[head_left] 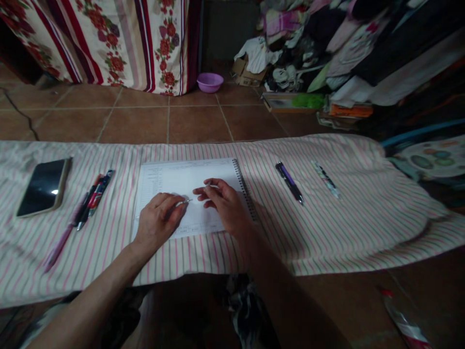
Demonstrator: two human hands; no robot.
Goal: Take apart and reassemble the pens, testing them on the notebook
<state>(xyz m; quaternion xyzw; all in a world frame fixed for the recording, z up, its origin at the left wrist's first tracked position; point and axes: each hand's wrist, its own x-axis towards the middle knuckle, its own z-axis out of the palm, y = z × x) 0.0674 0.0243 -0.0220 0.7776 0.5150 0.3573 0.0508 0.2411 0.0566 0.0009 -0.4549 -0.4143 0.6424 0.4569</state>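
Pinching, the left hand [159, 218] closes thumb and forefinger on a thin piece [188, 200], its tip directed toward the right hand [228, 201]. The right hand: fingers bent and parted; whether it grips anything, one cannot tell. Handling, as judged: a light, steady pinch suits so slight an item, kept low over the notebook [170, 179] so that a drop lands on flat paper. Piece: short, slender, pale with a metallic look, largely hidden by the pinch; located between the hands, above the notebook's page.
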